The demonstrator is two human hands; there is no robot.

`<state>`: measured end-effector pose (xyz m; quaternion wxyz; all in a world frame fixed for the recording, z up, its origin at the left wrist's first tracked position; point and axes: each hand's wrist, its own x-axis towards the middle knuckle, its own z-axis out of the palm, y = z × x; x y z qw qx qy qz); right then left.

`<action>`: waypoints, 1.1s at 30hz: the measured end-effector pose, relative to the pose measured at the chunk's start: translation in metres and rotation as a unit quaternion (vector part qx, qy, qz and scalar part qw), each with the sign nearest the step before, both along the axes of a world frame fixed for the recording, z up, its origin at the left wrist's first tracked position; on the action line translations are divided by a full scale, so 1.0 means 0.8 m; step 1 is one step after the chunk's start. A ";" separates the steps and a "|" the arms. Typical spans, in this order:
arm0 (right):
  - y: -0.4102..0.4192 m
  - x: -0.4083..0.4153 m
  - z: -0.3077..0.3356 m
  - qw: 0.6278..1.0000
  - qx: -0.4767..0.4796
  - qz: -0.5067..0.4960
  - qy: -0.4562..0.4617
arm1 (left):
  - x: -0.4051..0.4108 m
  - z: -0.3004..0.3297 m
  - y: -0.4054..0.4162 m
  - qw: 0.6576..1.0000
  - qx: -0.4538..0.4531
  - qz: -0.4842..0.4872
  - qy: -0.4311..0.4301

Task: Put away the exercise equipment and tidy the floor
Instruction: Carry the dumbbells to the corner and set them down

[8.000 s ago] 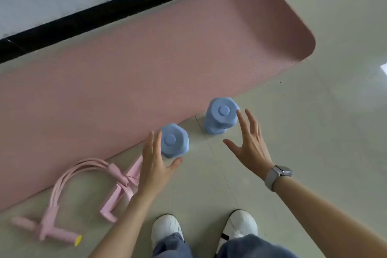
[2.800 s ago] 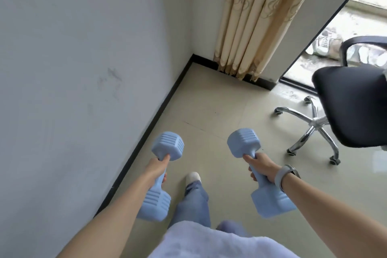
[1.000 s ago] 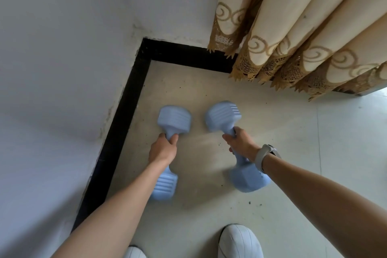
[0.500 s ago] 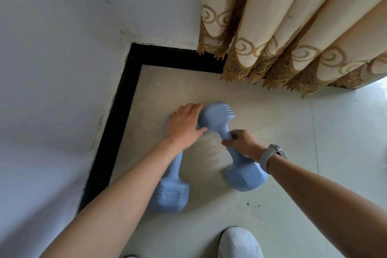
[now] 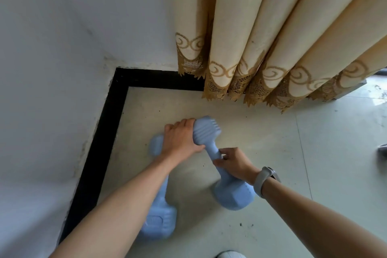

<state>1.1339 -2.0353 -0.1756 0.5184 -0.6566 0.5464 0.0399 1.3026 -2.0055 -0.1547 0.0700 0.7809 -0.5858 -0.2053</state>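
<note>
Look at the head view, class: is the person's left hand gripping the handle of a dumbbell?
No: the left hand rests on the far head of the right dumbbell, while the right hand holds its handle.

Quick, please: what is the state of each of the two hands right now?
Left hand: closed, gripping the far head of the right dumbbell.
Right hand: closed, pinching that same dumbbell's handle.
</note>
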 end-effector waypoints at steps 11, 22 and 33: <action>-0.051 0.077 0.094 0.967 -0.042 -0.134 -0.214 | 0.069 0.078 -0.020 0.932 -0.311 -0.073 -0.174; -0.067 0.119 0.088 0.993 -0.109 0.000 -0.047 | 0.110 0.042 0.028 0.990 -0.106 0.089 0.036; -0.067 0.181 0.027 0.963 -0.209 0.153 0.067 | 0.139 -0.007 0.017 0.980 -0.044 0.168 0.093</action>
